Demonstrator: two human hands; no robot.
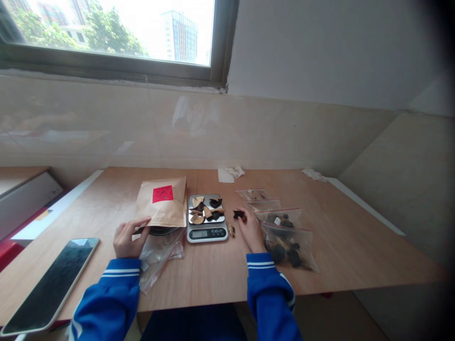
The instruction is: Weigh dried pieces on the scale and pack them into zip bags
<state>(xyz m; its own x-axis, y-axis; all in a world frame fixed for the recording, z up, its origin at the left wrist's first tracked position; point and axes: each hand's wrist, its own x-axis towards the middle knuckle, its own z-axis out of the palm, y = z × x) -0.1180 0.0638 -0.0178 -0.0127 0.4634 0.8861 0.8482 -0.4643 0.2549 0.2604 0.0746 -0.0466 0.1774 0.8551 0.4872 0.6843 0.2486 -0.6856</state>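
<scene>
A small digital scale (207,231) stands mid-table with several dark and tan dried pieces (207,209) on its pan. My right hand (251,229) is just right of the scale, fingers pinched on a dark dried piece (238,214). One tan piece (231,230) lies on the wood between the scale and that hand. My left hand (127,238) rests at the open lower edge of a brown paper bag (162,201) with a red label, fingers curled on its mouth. Crumpled clear plastic (159,255) lies under the bag's mouth.
Clear zip bags lie right of my right hand: two filled with dark pieces (288,244), two nearly flat ones (256,194) behind. A phone (53,282) lies at the front left edge. Crumpled paper (232,172) and another scrap (313,174) sit by the wall.
</scene>
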